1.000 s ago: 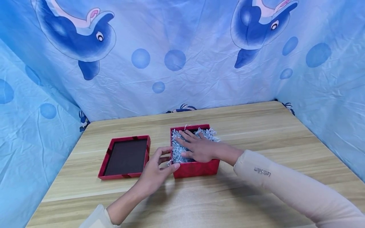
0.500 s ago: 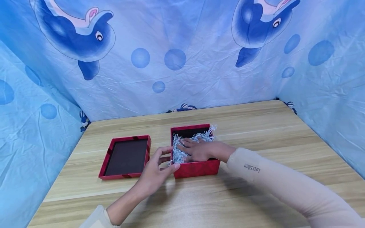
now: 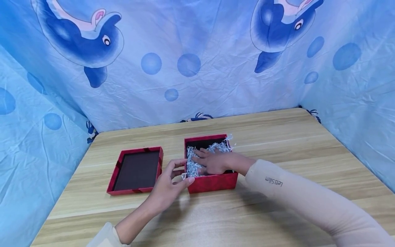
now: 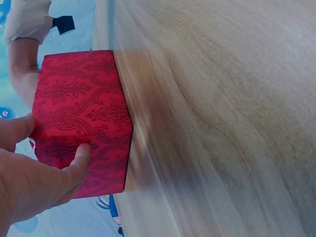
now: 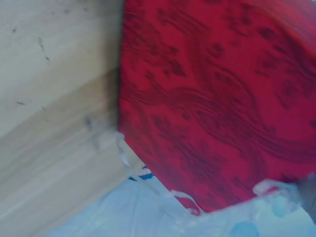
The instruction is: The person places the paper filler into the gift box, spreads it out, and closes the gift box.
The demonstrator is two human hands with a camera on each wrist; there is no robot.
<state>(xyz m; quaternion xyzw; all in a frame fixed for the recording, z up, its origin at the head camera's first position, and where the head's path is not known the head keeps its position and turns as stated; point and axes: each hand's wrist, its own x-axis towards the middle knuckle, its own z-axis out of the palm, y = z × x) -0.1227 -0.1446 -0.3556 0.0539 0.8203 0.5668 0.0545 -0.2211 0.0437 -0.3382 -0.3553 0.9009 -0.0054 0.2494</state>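
A red patterned gift box (image 3: 213, 184) stands without its lid on the table, its inside dark. Pale blue shredded paper (image 3: 192, 168) fills part of it, lower at the back, with strands poking over the right rim. My left hand (image 3: 166, 188) holds the box at its near left corner; in the left wrist view the thumb (image 4: 81, 158) lies on the patterned wall. My right hand (image 3: 214, 163) is inside the box, fingers spread and pressing on the shredded paper. The right wrist view shows only the box's outer wall (image 5: 212, 98) and loose paper strands (image 5: 190, 200).
The red lid (image 3: 139, 169) lies upturned left of the box, its dark inside facing up. Wood-grain table (image 3: 277, 137) surrounds both. A blue dolphin-print cloth (image 3: 216, 92) hangs behind the table and along its sides.
My right hand has sunk deeper into the box, and the shredded paper has gone down, baring the dark back wall. My left hand keeps its place at the corner.
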